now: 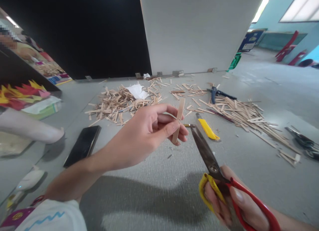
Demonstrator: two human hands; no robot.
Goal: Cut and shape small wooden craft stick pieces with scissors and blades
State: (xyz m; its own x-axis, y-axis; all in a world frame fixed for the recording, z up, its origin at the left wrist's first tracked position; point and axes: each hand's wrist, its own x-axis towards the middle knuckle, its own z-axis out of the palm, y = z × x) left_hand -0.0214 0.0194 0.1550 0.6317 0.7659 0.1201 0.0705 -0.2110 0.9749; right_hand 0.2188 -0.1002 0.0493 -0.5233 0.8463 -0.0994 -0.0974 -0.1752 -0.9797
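My left hand (154,126) pinches a thin flat wooden stick (181,108) between thumb and fingers, the stick standing nearly upright above the table. A narrow piece (186,125) juts to the right from beside the stick; what it is I cannot make out. In my right hand (224,197) is a pair of scissors (205,149) with one red and one yellow handle loop. Their dark blades point up and left, with the tips at the end of the narrow piece. Just beyond lies a yellow utility knife (208,127).
Loose wooden strips form a pile (112,104) at the back left and another (244,114) at right. Dark-handled cutters (219,92) lie by the right pile, black scissors (305,141) farther right. A phone (83,145) lies left. An upright board (194,31) closes off the back.
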